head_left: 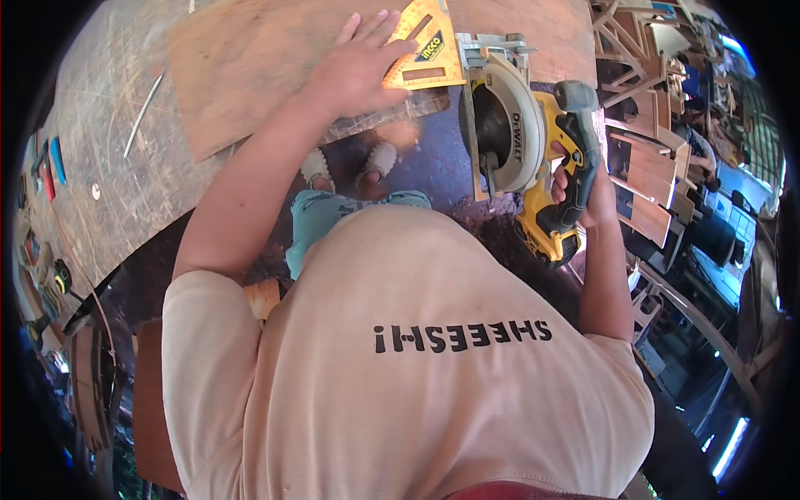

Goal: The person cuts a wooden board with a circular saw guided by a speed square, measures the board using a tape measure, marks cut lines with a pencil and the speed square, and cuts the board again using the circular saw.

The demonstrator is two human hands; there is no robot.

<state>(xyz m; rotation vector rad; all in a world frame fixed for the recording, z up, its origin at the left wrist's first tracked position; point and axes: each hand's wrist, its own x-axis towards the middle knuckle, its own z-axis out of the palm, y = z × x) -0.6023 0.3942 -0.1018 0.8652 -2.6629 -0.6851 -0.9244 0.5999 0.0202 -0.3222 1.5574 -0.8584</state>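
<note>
A yellow speed square (427, 52) lies on the brown wooden board (242, 71). My left hand (357, 68) presses on the board and the square's left part, its fingers spread. Against the square's right side stands the base plate of a yellow and black circular saw (521, 137), over the board's near edge. My right hand (583, 187) is wrapped round the saw's rear handle; the saw itself hides part of its fingers.
The worn worktable (108, 200) carries a thin light stick (143, 115) and a blue tool (57, 160). A tape measure (62, 276) is at the lower left. Stacked wood pieces (654, 179) stand at the right, with a person (698, 146) beyond.
</note>
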